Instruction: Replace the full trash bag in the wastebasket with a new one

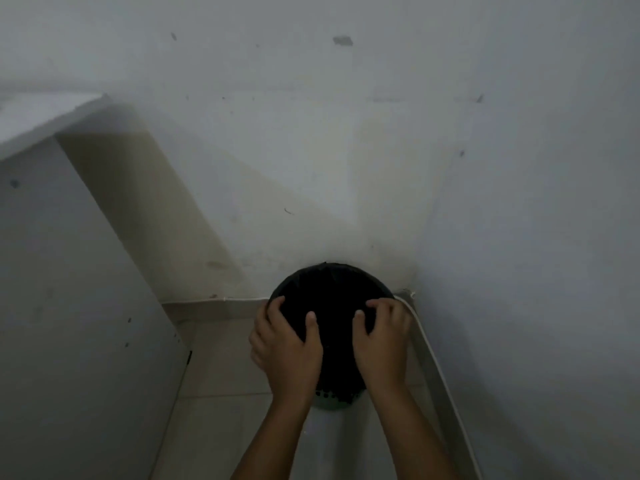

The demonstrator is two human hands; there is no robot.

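A round wastebasket (334, 401) stands on the floor in a wall corner; only a pale green perforated strip of it shows near the bottom. A black trash bag (332, 289) lines it and folds over the rim. My left hand (287, 351) grips the bag-covered rim on the near left, thumb inside the opening. My right hand (381, 341) holds the near right of the rim the same way, fingers curled over the edge. The inside of the bag is dark and I cannot see its contents.
A white cabinet side (69, 289) stands close on the left. White walls meet behind the basket. A pale cable (429, 344) runs along the baseboard on the right. Light tiled floor (214, 375) lies between the cabinet and the basket.
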